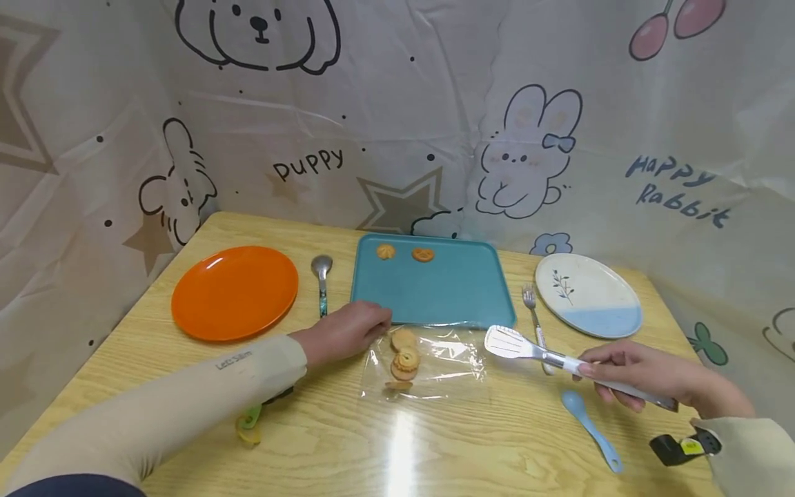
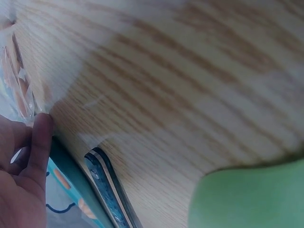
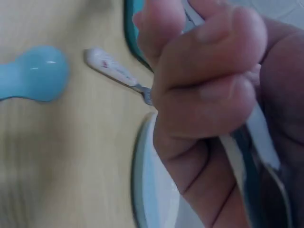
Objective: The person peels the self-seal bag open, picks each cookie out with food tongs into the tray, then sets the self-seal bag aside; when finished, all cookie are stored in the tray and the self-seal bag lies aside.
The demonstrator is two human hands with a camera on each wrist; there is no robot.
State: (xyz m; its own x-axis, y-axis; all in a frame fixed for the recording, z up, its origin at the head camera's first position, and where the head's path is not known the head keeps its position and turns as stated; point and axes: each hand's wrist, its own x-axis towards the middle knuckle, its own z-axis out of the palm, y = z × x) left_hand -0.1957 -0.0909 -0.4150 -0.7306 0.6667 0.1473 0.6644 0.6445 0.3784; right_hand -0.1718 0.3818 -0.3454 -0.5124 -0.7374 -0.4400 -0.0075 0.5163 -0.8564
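A clear plastic bag (image 1: 450,369) lies on the table with several cookies (image 1: 405,362) inside. My left hand (image 1: 348,333) pinches its upper left corner beside the teal tray (image 1: 435,290); in the left wrist view the fingertips (image 2: 43,124) meet the plastic. Two cookies, one ridged and round (image 1: 386,251) and one pretzel-shaped (image 1: 423,255), sit near the tray's far edge. My right hand (image 1: 646,376) grips metal tongs (image 1: 559,360) by their white handle, the slotted head pointing left over the bag's right end. Fingers cover part of the handle in the right wrist view.
An orange plate (image 1: 236,293) and a metal spoon (image 1: 322,276) stand left of the tray. To the right are a fork (image 1: 534,317), a white-and-blue plate (image 1: 586,297) and a light blue spoon (image 1: 590,428). A green and yellow item (image 1: 250,424) lies partly under my left forearm.
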